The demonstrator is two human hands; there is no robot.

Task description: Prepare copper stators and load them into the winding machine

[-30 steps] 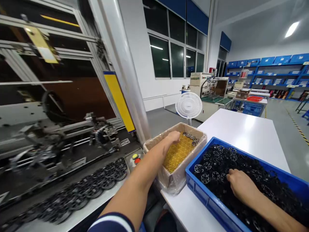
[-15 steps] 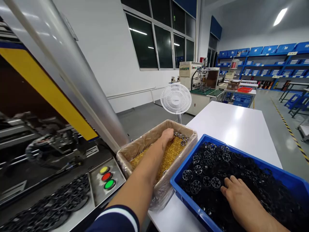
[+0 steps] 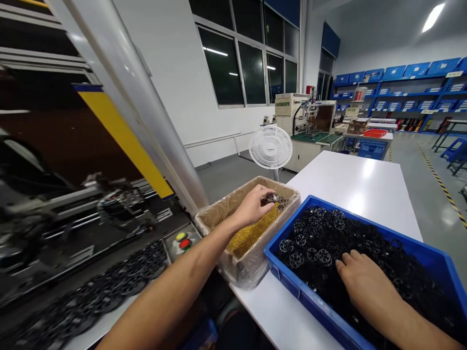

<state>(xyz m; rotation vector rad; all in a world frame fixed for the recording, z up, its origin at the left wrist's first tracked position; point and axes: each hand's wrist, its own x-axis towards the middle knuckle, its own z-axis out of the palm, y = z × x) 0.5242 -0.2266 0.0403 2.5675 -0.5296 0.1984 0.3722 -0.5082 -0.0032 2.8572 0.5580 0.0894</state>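
My left hand [image 3: 254, 206] is over the plastic-lined cardboard box [image 3: 245, 260], thumb and fingers apart. Its fingertips are close to small black-and-silver spoked wheels [image 3: 282, 201] at the far end, on top of a layer of yellow pieces [image 3: 245, 237]. Whether it touches a wheel is hard to make out. My right hand [image 3: 367, 278] rests in the blue bin [image 3: 304, 294], on a heap of black parts [image 3: 350, 238] with spoked wheels among them. Its fingers are loosely bent and slightly apart, and I see nothing held; the fingertips are partly hidden.
To the left stands a machine with a grey metal post [image 3: 153, 92] and a yellow strip [image 3: 126, 141]. Black ring-shaped parts [image 3: 105, 287] lie along its front, beside coloured push buttons [image 3: 185, 243]. A white fan [image 3: 271, 147] stands behind the box. The white table [image 3: 350, 180] extends beyond the bin.
My left hand has risen slightly, and its closed fingers have spread apart. The view has shifted left, showing more of the machine. My right hand stays in the blue bin.
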